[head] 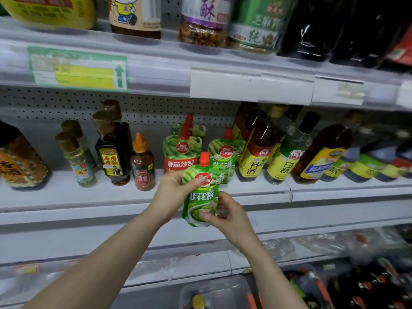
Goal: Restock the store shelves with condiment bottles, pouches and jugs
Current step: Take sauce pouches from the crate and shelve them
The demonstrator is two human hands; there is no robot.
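One pouch (200, 198) in left hand (172, 189), right hand (228, 218)

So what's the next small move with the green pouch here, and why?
Probably ease the green pouch forward and stand it in front of the matching pouch: left hand and right hand hold it upright, off the shelf, whose front is bare there.

The bare left forearm reaches up from seven o'clock, and the left hand (176, 188) curls round the top of the pouch (200, 198) with its thumb across the front. The right hand (229, 216), coming in from five o'clock, pinches its lower part.
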